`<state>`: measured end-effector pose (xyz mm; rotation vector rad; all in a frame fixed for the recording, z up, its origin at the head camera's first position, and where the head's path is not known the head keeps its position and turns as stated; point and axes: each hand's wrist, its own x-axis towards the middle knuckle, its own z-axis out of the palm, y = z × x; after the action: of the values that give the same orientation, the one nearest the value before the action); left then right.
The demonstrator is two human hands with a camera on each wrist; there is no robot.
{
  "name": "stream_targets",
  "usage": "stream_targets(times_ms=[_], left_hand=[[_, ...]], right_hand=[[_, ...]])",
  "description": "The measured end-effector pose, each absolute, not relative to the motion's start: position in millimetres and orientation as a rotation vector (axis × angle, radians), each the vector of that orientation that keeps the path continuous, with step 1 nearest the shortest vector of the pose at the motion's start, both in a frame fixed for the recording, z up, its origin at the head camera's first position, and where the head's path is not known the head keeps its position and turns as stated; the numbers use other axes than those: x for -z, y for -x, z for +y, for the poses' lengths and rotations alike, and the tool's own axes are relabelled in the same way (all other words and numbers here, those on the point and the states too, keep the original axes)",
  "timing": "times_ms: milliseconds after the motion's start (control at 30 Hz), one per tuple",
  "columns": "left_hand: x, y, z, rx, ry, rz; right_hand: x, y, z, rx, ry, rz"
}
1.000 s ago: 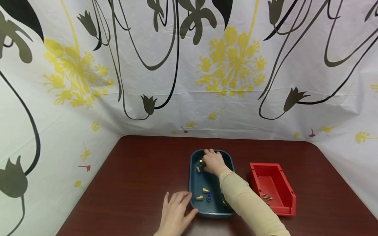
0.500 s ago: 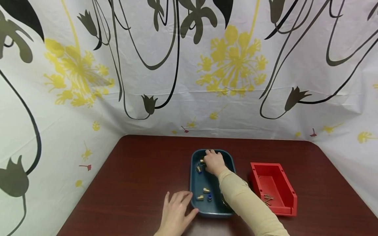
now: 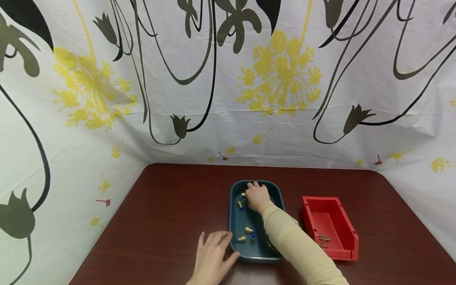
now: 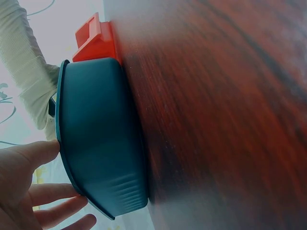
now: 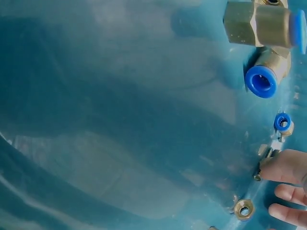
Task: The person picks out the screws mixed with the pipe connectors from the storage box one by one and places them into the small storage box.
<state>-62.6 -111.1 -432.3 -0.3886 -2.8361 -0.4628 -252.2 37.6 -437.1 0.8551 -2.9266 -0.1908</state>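
Note:
At the near left corner of a blue-green tray [image 3: 236,221], my left hand [image 3: 213,253] has its fingers spread and relaxed. In the left wrist view its thumb [image 4: 41,152] and a finger touch the tray rim. My right hand [image 3: 258,196] reaches down into the tray's far end. The right wrist view puts one of its digits against a small brass-coloured metal piece [image 5: 263,167]; I cannot tell if that piece is pinched. Brass fittings with blue collars lie around it, among them a push-in fitting [image 5: 263,80] and a hex brass nut [image 5: 244,210].
A red bin [image 3: 329,213] with several screws [image 3: 323,238] inside stands right of the tray. More brass fittings [image 3: 248,230] lie near the tray's front. All of this is on a dark wooden table [image 3: 178,206], with a patterned cloth [image 3: 228,99] hanging behind.
The right hand shifts only very slightly at the tray's far end. My left hand stays at the tray's near corner.

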Motion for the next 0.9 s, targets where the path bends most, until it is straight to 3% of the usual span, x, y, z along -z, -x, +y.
stream_targets(times_ms=[900], left_hand=[[431.7, 62.1, -111.2, 0.464, 0.395, -2.833]], right_hand=[[435.3, 246.0, 32.3, 0.337, -0.976, -3.032]])
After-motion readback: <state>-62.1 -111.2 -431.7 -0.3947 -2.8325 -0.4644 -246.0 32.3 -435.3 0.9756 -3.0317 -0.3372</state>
